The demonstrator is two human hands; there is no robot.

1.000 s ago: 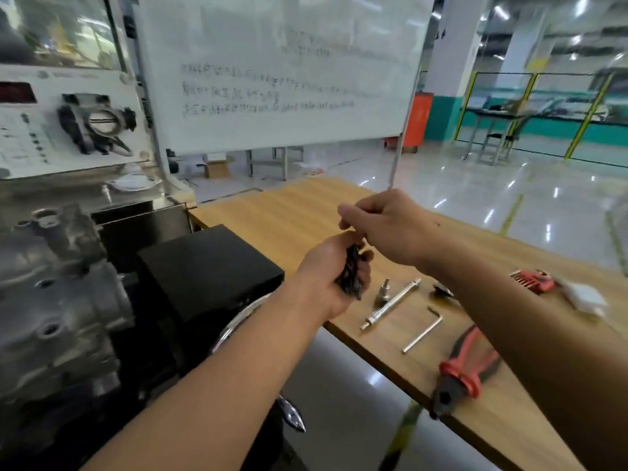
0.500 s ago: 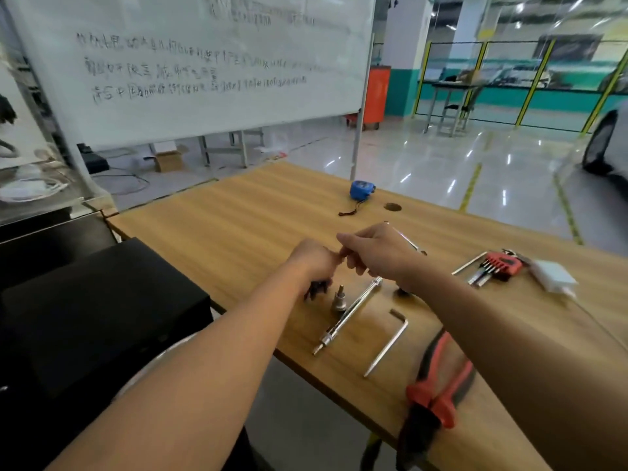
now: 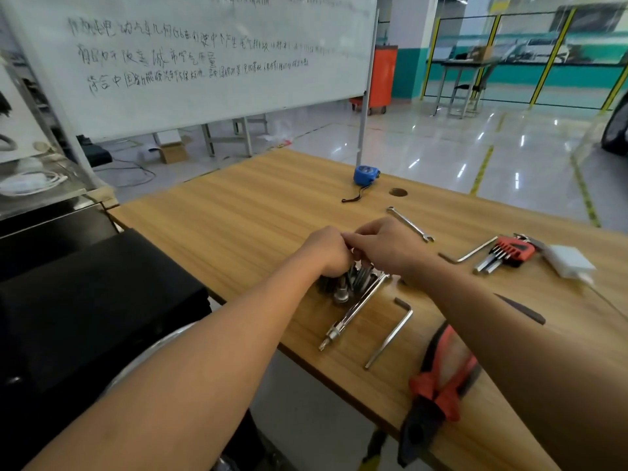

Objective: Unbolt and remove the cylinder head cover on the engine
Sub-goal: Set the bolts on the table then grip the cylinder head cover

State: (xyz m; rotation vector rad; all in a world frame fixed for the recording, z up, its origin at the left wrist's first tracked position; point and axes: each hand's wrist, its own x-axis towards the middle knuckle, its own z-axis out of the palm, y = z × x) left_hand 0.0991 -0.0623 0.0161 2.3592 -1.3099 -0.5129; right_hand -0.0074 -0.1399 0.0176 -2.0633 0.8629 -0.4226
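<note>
Head view: left grip [image 3: 328,249] clutches bolts [image 3: 362,275] on table [image 3: 255,212]; right grip [image 3: 387,244] seemingly pinches one.

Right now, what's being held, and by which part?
The left hand grips a bundle of bolts by the upper ends. The right hand curls over its top; whether it pinches cannot be told.

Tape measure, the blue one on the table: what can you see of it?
The tape measure is a rounded blue case, plastic by its look. It sits near the far edge of the wooden table, left of a round hole. A black strap trails from it toward the camera. Only the table touches it.
</note>
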